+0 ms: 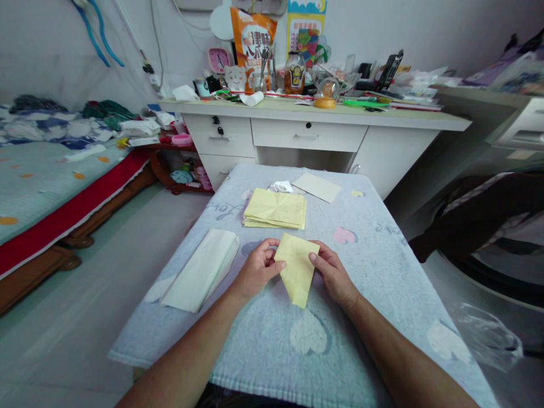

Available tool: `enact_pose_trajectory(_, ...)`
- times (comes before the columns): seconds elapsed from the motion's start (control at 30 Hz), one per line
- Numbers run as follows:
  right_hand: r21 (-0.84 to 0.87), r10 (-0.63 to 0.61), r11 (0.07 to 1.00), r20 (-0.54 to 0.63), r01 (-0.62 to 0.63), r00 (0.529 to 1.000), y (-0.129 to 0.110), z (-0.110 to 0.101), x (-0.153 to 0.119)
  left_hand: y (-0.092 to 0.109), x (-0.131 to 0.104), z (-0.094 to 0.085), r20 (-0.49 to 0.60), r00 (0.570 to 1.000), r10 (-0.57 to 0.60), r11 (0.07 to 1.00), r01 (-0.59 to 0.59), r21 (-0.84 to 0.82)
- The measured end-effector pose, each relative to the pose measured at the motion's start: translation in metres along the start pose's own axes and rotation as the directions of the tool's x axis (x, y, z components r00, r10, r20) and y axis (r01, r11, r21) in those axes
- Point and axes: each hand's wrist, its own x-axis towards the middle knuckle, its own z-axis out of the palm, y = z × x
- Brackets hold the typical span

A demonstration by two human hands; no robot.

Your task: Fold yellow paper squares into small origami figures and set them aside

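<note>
A folded piece of yellow paper, narrowing toward its lower end, is held between both hands above the cloth-covered table. My left hand pinches its left edge, thumb on the front and fingers behind. On the other edge, my right hand grips it the same way, with the thumb pressed on the face. Just beyond lies a stack of creased yellow paper sheets. A folded pale green-white sheet rests to the left of my left hand.
A pale rectangular card and a crumpled white tissue lie at the table's far side. Behind stands a white desk crowded with a jar, an orange snack bag and other items. A bed is at left.
</note>
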Motion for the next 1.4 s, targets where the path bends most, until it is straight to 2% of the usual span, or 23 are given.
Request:
enact_pose_trajectory(0.07,-0.023,0.027,0.999,-0.019,-0.028,0.999,0.0,-0.002,0.001,0.0,-0.002,-0.001,0.051,0.998,-0.02,0.998,0.017,0.066)
enact_pose_trajectory(0.17,-0.061,0.074,0.995,-0.027,-0.076,0.997,0.003,-0.003,0.003,-0.001,-0.004,0.0,0.064,0.997,-0.03,0.992,0.021,0.125)
enact_pose_trajectory(0.23,-0.09,0.074,0.993,-0.017,-0.075,0.997,0.005,-0.003,0.003,-0.002,-0.003,0.0,0.027,1.0,-0.015,0.995,0.012,0.102)
enact_pose_trajectory(0.4,-0.253,0.058,0.966,0.031,-0.048,0.998,0.006,-0.001,-0.001,-0.004,0.001,-0.003,-0.148,0.989,0.024,0.996,-0.011,0.088)
enact_pose_trajectory(0.5,-0.319,0.046,0.947,0.05,-0.028,0.998,0.003,0.001,-0.003,-0.006,0.001,-0.002,-0.123,0.992,0.006,0.99,0.011,0.141)
enact_pose_trajectory(0.6,-0.387,0.036,0.922,-0.003,-0.034,0.999,0.005,0.003,-0.003,-0.008,0.001,0.001,-0.069,0.997,0.021,0.963,-0.002,0.27)
enact_pose_trajectory(0.7,-0.603,-0.079,0.797,-0.049,0.033,0.996,0.01,0.005,-0.001,-0.011,0.0,0.004,-0.062,0.993,0.096,0.871,-0.054,0.488)
enact_pose_trajectory(0.8,-0.785,-0.201,0.605,0.014,0.136,0.979,0.012,0.006,-0.001,-0.013,-0.001,0.004,-0.045,0.978,0.204,0.693,-0.111,0.712)
enact_pose_trajectory(0.9,-0.864,-0.229,0.467,0.089,0.19,0.969,0.012,0.007,-0.001,-0.013,-0.001,0.003,0.016,0.958,0.286,0.478,-0.157,0.864)
enact_pose_trajectory(0.97,-0.897,-0.22,0.395,0.117,0.198,0.969,0.012,0.007,-0.001,-0.012,-0.001,0.001,0.043,0.953,0.299,0.379,-0.16,0.911)
enact_pose_trajectory(1.1,-0.929,-0.202,0.321,0.123,0.184,0.972,0.014,0.005,0.0,-0.013,-0.002,-0.003,0.076,0.953,0.294,0.319,-0.174,0.932)
enact_pose_trajectory(1.3,-0.965,-0.201,0.255,0.002,0.055,0.98,0.018,0.001,0.002,-0.014,-0.003,-0.004,0.145,0.948,0.283,0.279,-0.226,0.934)
enact_pose_trajectory(1.4,-0.968,-0.198,0.252,-0.053,-0.002,0.979,0.018,0.001,0.004,-0.014,-0.003,-0.003,0.159,0.948,0.276,0.241,-0.228,0.943)
